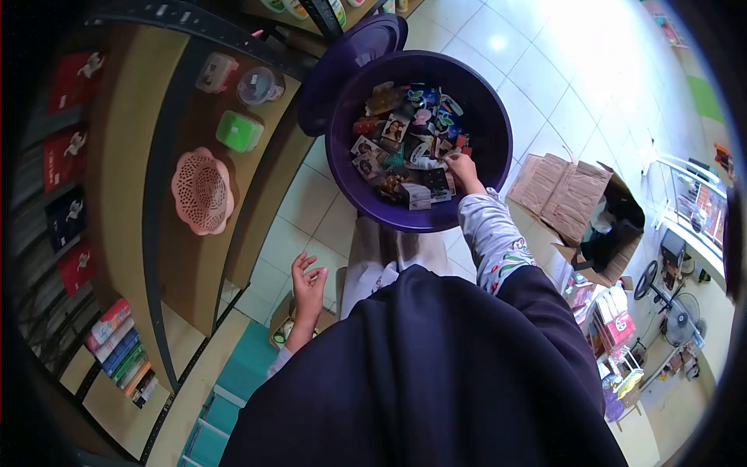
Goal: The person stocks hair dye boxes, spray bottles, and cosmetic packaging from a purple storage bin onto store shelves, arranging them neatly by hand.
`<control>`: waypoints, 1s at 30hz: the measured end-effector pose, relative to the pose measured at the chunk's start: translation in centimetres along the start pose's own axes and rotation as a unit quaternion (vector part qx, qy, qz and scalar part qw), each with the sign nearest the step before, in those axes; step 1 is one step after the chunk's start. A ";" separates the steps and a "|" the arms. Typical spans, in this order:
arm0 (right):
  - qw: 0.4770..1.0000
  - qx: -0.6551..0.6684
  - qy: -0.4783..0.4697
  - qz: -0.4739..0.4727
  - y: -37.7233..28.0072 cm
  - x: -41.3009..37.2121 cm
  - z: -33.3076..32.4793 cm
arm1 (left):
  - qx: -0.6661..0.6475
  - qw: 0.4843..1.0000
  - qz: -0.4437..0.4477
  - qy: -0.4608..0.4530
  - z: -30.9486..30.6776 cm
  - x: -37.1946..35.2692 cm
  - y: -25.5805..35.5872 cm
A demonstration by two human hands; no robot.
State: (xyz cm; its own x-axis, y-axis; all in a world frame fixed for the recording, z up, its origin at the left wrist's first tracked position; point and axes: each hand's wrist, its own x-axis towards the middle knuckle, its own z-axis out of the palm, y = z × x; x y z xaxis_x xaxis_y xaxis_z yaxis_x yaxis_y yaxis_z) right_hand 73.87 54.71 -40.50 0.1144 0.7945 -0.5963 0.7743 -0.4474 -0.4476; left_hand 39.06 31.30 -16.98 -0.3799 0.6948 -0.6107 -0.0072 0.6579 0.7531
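A large round purple tub [498, 140] stands on the floor in front of me, with many small printed packets and boxes [395, 128] heaped inside. My right hand [462, 167] reaches over the near right of the heap, its fingers drawn together among the packets. What they pinch is too small to make out. My left hand [309, 288] hangs lower left, away from the tub, fingers apart and holding nothing. Tilted against the tub's upper left side is its purple lid [350, 66].
On the left, a shelf [253, 167] holds a pink perforated basket [204, 191], a green-lidded container [239, 131] and clear containers. An open cardboard box [568, 194] sits right of the tub. Several books or packs [120, 346] stand lower left. A fan [681, 315] is far right.
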 end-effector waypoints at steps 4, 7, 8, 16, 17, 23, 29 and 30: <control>1.000 -0.003 0.003 0.002 2.2 2.9 3.4 | 0.006 1.000 -0.008 -0.014 1.5 2.7 -1.9; 0.999 -0.010 0.043 0.013 2.3 3.6 5.5 | 0.018 0.999 -0.009 -0.027 2.5 4.0 -2.9; 0.998 0.000 0.056 0.026 2.0 3.8 6.0 | 0.019 0.999 -0.012 -0.030 2.8 4.3 -3.2; 0.984 -0.019 0.141 -0.112 0.5 3.4 8.9 | 0.023 0.998 -0.045 -0.042 3.2 5.3 -5.1; 0.983 -0.020 0.139 -0.116 0.0 3.3 9.0 | 0.028 0.998 -0.044 -0.043 3.2 5.4 -5.2; 0.986 0.045 -0.065 -0.148 -2.5 3.1 11.8 | 0.032 0.997 -0.049 -0.048 3.2 5.7 -5.5; 0.994 0.016 -0.030 -0.109 -6.0 1.0 16.0 | 0.039 0.997 -0.057 -0.045 3.3 5.8 -5.7; 0.995 0.019 -0.041 -0.090 -6.6 0.6 16.1 | 0.041 0.997 -0.057 -0.045 3.3 5.9 -5.9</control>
State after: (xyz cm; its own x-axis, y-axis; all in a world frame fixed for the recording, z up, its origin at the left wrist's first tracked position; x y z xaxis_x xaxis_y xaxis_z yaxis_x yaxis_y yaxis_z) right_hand 58.79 51.54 -48.60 -0.0773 0.8276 -0.5560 0.7536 -0.3166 -0.5760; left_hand 39.88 32.44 -25.87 -0.2968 0.6347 -0.7135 0.0312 0.7532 0.6571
